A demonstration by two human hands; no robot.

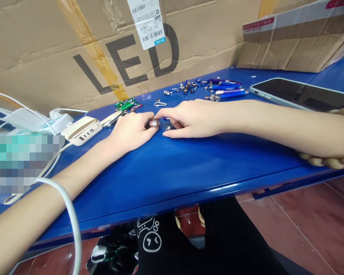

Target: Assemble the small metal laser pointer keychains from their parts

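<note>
The left hand [132,131] is closed narrow on a small dark cylinder with a bright metal collar [152,123], held at the fingertips at centre frame; the right hand [190,120] is also narrow, its forefinger and thumb curled in just beside that cylinder; whether the right hand holds anything cannot be told; a small metal piece [167,128] lies just below the right fingers; both hands are over a blue table [189,187]; a white cable [74,214] passes around the left wrist.

At upper centre, a scatter of small metal parts [186,87] lies on the table; to its right, at upper right of centre, lie blue and purple metal tubes [227,91]; a wire clip [159,103] lies just above the hands; green-printed pieces [127,104] lie left of it; at centre left sits a white power strip [81,130]; a tablet [301,93] rests at right; a cardboard carton printed "LED" [126,57] stands along the table's far edge; black printed trousers [149,236] and a red tile floor [289,225] show at the bottom.
</note>
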